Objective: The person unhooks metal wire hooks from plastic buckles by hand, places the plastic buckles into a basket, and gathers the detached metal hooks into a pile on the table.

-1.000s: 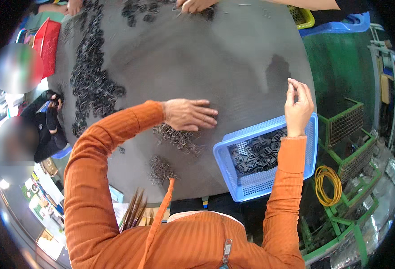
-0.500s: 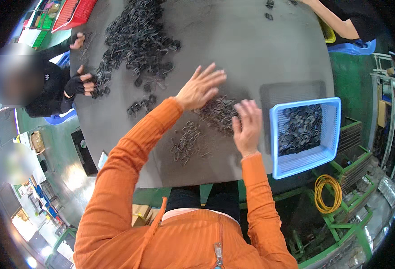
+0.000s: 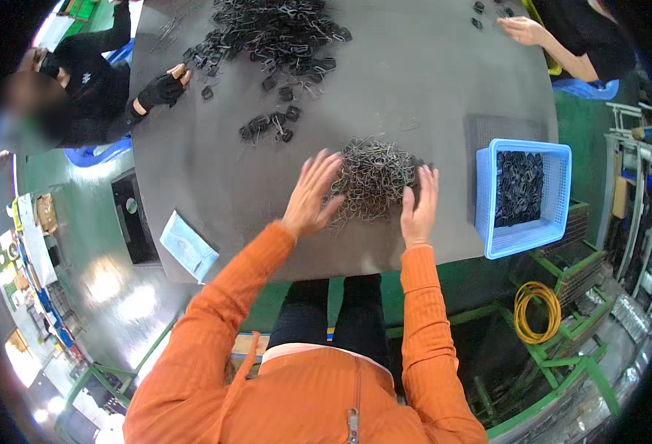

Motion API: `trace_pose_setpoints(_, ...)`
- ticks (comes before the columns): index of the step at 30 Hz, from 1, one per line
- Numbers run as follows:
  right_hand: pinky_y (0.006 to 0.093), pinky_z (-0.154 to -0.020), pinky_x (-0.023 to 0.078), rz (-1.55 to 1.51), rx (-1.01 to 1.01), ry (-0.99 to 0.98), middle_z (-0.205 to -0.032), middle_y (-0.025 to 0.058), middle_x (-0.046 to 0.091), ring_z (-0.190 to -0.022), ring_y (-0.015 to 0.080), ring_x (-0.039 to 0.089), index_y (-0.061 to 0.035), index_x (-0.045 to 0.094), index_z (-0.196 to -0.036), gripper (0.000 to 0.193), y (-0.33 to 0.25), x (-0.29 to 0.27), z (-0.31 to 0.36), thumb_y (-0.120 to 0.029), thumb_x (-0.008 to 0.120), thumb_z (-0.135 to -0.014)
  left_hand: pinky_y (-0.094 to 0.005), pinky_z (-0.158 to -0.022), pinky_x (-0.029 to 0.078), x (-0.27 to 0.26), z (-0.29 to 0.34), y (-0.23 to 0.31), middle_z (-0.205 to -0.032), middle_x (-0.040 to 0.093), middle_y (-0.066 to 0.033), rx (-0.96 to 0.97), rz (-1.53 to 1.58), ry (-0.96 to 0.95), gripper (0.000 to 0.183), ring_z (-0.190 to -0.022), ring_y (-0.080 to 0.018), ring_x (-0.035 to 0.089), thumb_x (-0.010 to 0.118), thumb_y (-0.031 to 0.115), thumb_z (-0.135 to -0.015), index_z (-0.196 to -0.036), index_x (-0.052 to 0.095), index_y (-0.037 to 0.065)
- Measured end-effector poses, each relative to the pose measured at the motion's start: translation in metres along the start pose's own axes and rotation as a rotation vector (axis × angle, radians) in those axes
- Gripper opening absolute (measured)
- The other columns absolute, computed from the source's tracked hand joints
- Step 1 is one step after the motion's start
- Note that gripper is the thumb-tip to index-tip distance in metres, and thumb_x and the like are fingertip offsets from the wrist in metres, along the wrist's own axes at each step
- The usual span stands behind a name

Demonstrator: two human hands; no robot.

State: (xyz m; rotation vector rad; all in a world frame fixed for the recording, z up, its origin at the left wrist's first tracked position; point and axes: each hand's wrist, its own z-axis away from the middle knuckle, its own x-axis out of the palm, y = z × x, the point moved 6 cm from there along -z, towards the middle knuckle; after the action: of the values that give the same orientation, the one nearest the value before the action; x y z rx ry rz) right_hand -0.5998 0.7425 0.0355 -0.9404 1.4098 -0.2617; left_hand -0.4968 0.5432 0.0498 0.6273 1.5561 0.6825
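Note:
A heap of thin bent wire pieces (image 3: 374, 177) lies on the grey table in front of me. My left hand (image 3: 313, 194) is at the heap's left edge, fingers stretched out and thumb apart, touching or nearly touching the wires. On the heap's other side, my right hand (image 3: 420, 206) is also open, its palm turned inward. Neither hand grasps anything. A small dark bit shows behind my right fingertips, too unclear to name. Several black clip-like pieces (image 3: 273, 124) with wire parts lie farther off, up and left of my left hand.
A blue plastic basket (image 3: 486, 200) holding black pieces stands at the table's right edge. The large pile of black pieces (image 3: 267, 29) covers the far side. A blue face mask (image 3: 188, 246) lies at the near left edge. Co-workers' hands (image 3: 165, 89) (image 3: 526, 32) are at both sides.
The loose wires nearer me have been brought together with the main heap. My left hand has come back from beyond the heap to its left side. The face mask is now fully visible.

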Motion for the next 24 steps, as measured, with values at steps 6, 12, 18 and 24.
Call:
trace_pose_setpoints(6, 0.0458, -0.109, 0.019, 0.08, -0.081, 0.07, -0.138, 0.0121, 0.041, -0.133, 0.0323, 0.028, -0.0099, 0.044, -0.131, 0.044, 0.031, -0.012, -0.057, -0.029, 0.048, -0.092, -0.0576, -0.107, 0.001, 0.015, 0.159, -0.01, -0.149, 0.013, -0.019, -0.564, -0.423, 0.337, 0.074, -0.139, -0.0375, 0.002, 0.054, 0.028, -0.084, -0.142, 0.016, 0.002)
trace_pose_setpoints(12, 0.0462, -0.109, 0.019, 0.132, -0.231, -0.082, -0.136, 0.0057, 0.045, -0.132, 0.0261, 0.032, -0.0134, 0.046, -0.13, 0.043, 0.021, 0.021, -0.096, -0.028, 0.05, -0.09, -0.0508, -0.11, 0.005, 0.03, 0.143, -0.035, -0.146, 0.015, -0.0244, -0.834, -0.508, 0.505, 0.067, -0.138, -0.0403, 0.005, 0.047, 0.029, -0.089, -0.141, 0.017, -0.002)
trace_pose_setpoints(18, 0.0437, -0.11, 0.02, -0.202, -0.275, -0.22, -0.134, 0.011, 0.046, -0.131, 0.0302, 0.033, -0.0094, 0.047, -0.129, 0.047, -0.008, 0.043, -0.032, -0.035, 0.051, -0.089, -0.0471, -0.111, 0.006, 0.07, 0.016, 0.012, -0.147, 0.012, -0.0226, -0.477, -0.232, 0.52, 0.064, -0.138, -0.0385, 0.004, 0.035, 0.035, -0.095, -0.142, 0.011, -0.001)
trace_pose_setpoints(24, 0.0601, -0.106, 0.01, 0.164, -0.191, -0.041, -0.147, 0.0234, 0.013, -0.136, 0.0431, 0.011, -0.0112, 0.017, -0.143, 0.088, -0.011, 0.0, 0.069, -0.056, 0.058, -0.079, -0.0424, -0.112, 0.007, 0.02, 0.0, -0.037, -0.147, 0.021, -0.0151, -0.374, -0.063, 0.51, 0.058, -0.139, -0.0305, 0.01, 0.031, 0.038, -0.096, -0.142, 0.02, 0.003)
